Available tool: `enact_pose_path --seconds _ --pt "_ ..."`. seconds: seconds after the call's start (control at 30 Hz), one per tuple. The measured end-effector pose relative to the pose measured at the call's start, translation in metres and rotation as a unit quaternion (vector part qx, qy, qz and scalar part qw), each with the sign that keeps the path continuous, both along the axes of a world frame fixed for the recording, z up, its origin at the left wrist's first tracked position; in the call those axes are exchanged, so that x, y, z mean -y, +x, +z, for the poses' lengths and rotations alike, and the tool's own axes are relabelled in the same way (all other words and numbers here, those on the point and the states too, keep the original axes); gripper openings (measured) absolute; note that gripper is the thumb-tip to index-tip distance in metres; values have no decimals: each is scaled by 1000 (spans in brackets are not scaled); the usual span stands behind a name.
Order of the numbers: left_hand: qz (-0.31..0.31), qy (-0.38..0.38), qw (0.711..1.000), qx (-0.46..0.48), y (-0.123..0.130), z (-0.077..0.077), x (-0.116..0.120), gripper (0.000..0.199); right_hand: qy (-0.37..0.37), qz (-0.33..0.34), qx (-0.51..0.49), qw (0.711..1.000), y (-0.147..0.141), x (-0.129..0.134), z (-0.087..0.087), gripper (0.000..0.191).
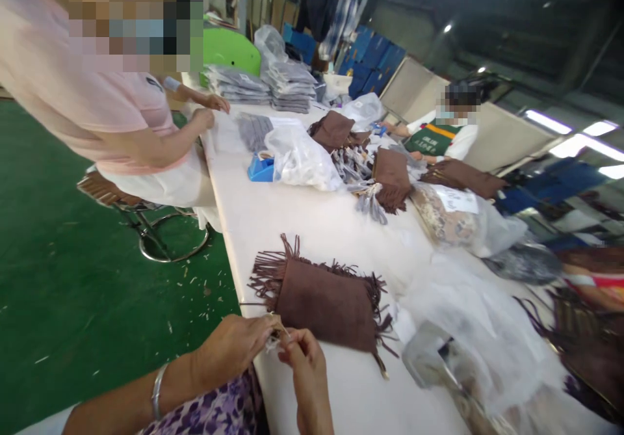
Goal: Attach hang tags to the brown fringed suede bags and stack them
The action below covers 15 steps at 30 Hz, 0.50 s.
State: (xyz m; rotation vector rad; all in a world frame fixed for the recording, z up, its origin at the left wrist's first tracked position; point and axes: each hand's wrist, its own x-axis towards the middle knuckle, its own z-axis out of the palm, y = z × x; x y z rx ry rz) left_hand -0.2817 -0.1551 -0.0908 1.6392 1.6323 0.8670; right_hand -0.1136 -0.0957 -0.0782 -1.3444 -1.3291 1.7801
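Near the table's front left edge my left hand (236, 347), with a silver bracelet on the wrist, is closed on a small bundle of pale strings (273, 339). My right hand (306, 363) meets it there, thumb and fingers pinched on the strings' other side. What exactly the fingertips grip is too small to tell apart. Just beyond both hands a brown fringed suede piece (324, 302) lies flat on the white table (273, 217), its fringes spread at both ends.
Clear plastic bags (468, 305) lie at the right. Further back are a blue tape dispenser (260, 168), a white bag (302, 158), more brown pieces (391, 173) and stacked grey packages (290, 84). One person stands at the left, another works across the table.
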Motion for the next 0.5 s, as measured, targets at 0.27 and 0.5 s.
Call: enact_pose_path --seconds 0.27,0.5 --pt "248 -113 878 394 -25 -2 -5 48 256 -6 272 927 18 -20 -13 27" --pt "389 -152 827 377 -86 -19 -3 42 534 98 439 716 46 -84 -27 58"
